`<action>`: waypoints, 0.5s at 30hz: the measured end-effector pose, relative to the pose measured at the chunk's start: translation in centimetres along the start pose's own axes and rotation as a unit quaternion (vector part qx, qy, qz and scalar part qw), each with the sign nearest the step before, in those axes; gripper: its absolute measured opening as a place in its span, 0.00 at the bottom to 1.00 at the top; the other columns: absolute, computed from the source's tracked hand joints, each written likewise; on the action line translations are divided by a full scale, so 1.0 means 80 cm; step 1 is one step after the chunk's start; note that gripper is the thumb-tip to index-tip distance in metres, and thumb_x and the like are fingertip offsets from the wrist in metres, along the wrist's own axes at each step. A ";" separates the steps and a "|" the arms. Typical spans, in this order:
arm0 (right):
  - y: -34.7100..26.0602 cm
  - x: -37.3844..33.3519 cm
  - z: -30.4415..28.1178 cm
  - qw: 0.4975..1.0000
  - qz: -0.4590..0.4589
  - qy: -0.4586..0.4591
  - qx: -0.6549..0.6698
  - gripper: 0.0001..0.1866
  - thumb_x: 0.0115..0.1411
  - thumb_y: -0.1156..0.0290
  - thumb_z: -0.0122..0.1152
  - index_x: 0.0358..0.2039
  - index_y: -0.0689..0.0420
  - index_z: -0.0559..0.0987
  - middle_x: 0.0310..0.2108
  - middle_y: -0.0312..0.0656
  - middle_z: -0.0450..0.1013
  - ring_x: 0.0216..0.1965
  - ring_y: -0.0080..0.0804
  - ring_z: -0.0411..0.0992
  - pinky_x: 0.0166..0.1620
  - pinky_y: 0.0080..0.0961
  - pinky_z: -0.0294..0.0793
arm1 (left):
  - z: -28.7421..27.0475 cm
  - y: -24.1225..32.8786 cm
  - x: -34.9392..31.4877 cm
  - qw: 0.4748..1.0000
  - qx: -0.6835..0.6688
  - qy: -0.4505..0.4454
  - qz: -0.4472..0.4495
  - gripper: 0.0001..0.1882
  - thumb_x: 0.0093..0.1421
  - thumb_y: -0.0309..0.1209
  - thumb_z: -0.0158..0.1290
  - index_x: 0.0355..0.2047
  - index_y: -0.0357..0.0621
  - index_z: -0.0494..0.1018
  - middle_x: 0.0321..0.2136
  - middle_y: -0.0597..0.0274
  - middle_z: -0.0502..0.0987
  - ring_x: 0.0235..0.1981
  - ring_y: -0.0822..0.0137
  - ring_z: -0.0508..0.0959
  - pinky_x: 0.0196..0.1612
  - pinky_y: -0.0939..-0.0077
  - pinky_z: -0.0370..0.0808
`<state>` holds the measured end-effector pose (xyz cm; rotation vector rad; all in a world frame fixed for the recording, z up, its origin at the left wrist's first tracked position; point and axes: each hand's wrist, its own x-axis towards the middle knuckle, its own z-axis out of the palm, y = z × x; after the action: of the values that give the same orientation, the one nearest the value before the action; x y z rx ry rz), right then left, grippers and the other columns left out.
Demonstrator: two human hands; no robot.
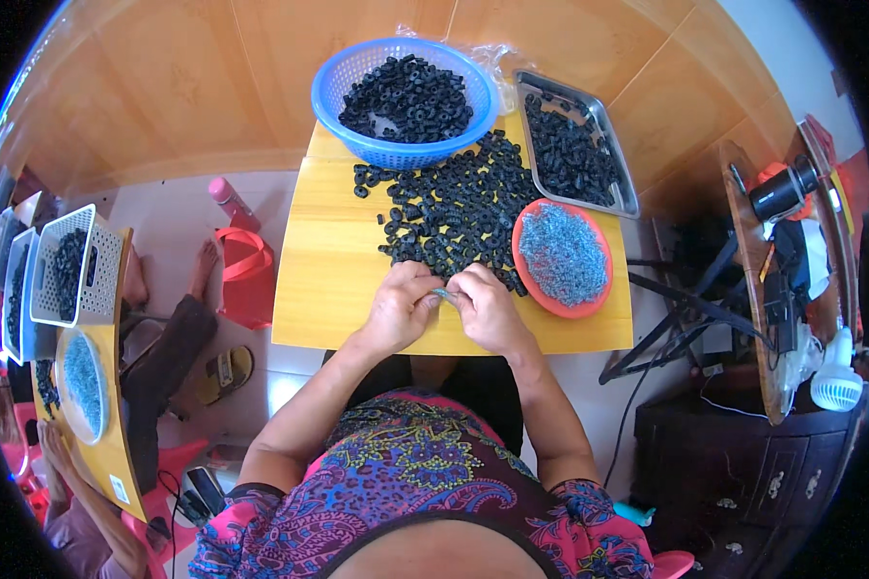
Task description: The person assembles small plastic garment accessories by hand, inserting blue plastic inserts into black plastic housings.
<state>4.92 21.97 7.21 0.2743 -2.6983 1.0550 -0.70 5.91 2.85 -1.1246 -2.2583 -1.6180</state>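
Note:
My left hand (404,307) and my right hand (490,309) meet above the near part of the yellow table (328,261), fingers pinched together. Between their fingertips shows a small silvery-blue piece (443,293); its exact kind is too small to tell, and the fingers cover part of it. Just beyond my hands spreads a loose heap of small black ring-shaped parts (459,212). To the right of my right hand is a round red dish (555,311) filled with many tiny silvery-blue metal pieces (562,253).
Behind the heap, a blue perforated basket (330,108) and a metal tray (630,198) hold more black parts. On the left, another person's arm (97,511) rests at a second table with a white basket (92,289). A small fan (837,381) stands at right.

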 end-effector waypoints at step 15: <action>-0.012 -0.007 0.016 0.946 0.139 0.009 0.294 0.03 0.59 0.76 0.55 0.31 0.62 0.73 0.26 0.31 0.67 0.27 0.15 0.62 0.30 0.15 0.63 | -0.003 0.000 -0.012 0.941 -0.284 -0.016 -0.183 0.10 0.62 0.28 0.50 0.29 0.33 0.74 0.28 0.63 0.70 0.29 0.73 0.68 0.35 0.80 0.66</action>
<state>5.48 20.46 6.74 -0.0278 -2.3821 1.9242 -0.08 5.20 2.44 -0.8482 -2.1723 -2.5298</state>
